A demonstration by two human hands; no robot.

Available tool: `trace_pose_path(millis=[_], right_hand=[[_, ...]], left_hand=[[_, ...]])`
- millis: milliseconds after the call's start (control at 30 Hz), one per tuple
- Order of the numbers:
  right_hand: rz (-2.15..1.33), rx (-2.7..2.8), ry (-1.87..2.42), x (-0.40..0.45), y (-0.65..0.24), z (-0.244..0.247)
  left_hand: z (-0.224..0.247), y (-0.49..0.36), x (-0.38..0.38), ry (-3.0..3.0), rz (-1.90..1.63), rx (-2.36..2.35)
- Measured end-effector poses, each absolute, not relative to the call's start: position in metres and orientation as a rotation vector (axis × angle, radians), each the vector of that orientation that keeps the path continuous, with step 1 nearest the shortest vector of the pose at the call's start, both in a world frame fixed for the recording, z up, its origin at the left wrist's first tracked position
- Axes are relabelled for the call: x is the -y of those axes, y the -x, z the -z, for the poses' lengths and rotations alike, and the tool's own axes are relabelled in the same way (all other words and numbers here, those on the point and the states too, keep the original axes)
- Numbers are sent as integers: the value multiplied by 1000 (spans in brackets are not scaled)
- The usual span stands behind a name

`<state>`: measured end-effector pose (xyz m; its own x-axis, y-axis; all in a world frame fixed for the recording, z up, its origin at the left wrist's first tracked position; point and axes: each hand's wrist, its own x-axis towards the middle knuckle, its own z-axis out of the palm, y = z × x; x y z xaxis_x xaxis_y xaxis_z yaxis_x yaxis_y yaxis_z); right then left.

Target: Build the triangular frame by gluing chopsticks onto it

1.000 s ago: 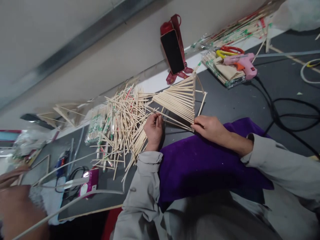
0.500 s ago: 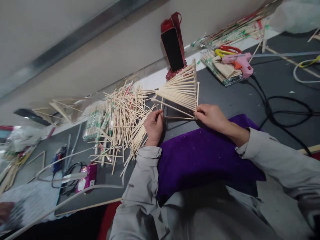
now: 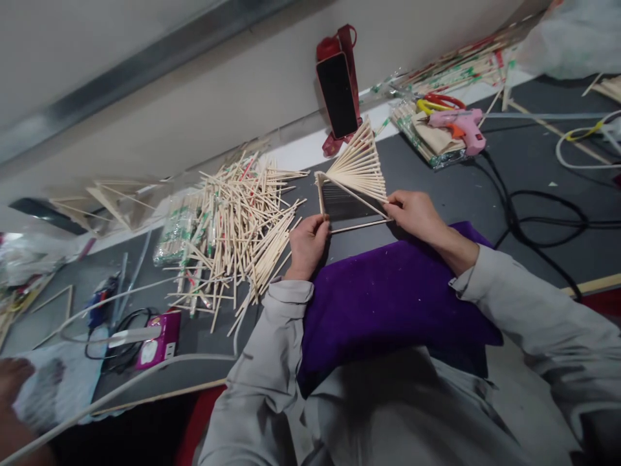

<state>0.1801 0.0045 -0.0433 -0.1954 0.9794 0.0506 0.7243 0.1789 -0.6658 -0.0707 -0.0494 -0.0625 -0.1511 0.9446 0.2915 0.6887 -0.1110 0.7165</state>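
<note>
As the pale, fan-slatted wooden-stick frame (image 3: pixel 361 169) turned, its unfilled side faced me, seemingly workable — left fingers (image 3: pixel 320 228) and right fingers (image 3: pixel 396 198) pinching near two corners.

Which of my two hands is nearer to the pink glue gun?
Right. The right hand is below and left of the glue gun in view; the left hand is farther left, beside loose sticks.

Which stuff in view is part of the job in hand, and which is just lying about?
Part of the job:
stick frame, held by left hand and right hand
loose sticks, likely stock
pink glue gun, probably a tool for it, not held now

Apparently just lying about:
phone
red-capped bottle behind it
</note>
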Motion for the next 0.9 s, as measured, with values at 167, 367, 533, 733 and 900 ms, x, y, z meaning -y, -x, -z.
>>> trace_pose_path(millis=[167,367,533,733,900], right_hand=[[-682,1987,1595,-6,-183,46],[-660,2032,1540,2,-183,46],[-775,2067,1479,10,-184,43],[-833,2086,1467,17,-182,39],[-874,2166,1389,27,-172,39]], left_hand=[[61,69,53,-1782,-1082,-1776],[59,75,57,-1798,-1059,-1780],[57,73,51,-1843,-1076,-1846],[53,66,36,-1842,-1089,-1872],[49,70,28,-1858,-1070,-1916]])
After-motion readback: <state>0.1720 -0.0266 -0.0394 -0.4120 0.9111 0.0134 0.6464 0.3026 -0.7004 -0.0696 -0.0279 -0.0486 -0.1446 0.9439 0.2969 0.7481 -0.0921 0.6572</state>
